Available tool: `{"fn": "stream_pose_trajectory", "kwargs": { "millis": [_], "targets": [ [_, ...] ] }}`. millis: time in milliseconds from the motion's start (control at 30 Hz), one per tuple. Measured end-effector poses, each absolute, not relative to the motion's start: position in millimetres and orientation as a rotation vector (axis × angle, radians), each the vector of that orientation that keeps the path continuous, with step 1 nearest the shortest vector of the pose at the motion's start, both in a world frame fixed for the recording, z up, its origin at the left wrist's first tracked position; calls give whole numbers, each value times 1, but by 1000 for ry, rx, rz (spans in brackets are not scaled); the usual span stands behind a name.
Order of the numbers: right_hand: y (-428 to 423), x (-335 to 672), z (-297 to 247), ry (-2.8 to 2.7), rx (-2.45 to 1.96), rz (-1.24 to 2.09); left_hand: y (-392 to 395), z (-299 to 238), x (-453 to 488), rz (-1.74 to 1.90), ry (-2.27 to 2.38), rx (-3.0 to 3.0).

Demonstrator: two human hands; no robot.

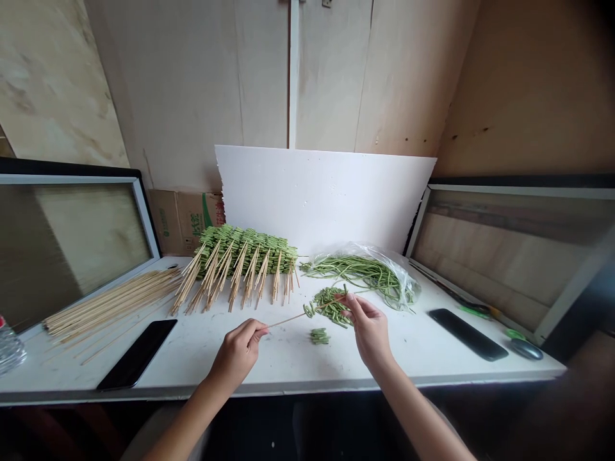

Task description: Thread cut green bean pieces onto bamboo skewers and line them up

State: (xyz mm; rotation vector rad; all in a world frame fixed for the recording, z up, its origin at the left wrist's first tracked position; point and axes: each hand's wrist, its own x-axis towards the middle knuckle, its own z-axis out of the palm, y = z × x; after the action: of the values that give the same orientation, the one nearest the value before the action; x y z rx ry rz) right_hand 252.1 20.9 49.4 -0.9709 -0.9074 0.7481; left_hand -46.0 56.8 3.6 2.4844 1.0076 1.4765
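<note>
My left hand (pixel 239 351) pinches the near end of a thin bamboo skewer (pixel 287 319) that points right across the white table (pixel 288 358). A folded green bean piece (pixel 309 310) sits on the skewer's tip. My right hand (pixel 369 330) is closed, its fingertips pinching a green bean piece at the skewer's far end, just over a small heap of cut beans (pixel 331 303). A little cluster of bean pieces (pixel 319 336) lies between my hands.
A stack of finished bean skewers (pixel 240 259) lies behind, loose bamboo sticks (pixel 110 304) at left. Long green beans on a plastic bag (pixel 365 272) at right. Black phones (pixel 138 353) (pixel 467 333) on both sides; a bottle (pixel 8 349) at the left edge; scissors (pixel 500 323) far right.
</note>
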Motion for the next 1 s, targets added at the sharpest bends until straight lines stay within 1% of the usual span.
{"fn": "stream_pose_trajectory", "kwargs": {
  "millis": [433,700,1000],
  "targets": [
    [18,243,42,-929,-985,723,62,0,-53,1468,1004,2494],
    [16,236,41,-889,-962,784,61,2,-51,1559,1137,2473],
    [10,229,42,-915,-966,698,62,-2,-50,1476,1087,2453]
  ]
}}
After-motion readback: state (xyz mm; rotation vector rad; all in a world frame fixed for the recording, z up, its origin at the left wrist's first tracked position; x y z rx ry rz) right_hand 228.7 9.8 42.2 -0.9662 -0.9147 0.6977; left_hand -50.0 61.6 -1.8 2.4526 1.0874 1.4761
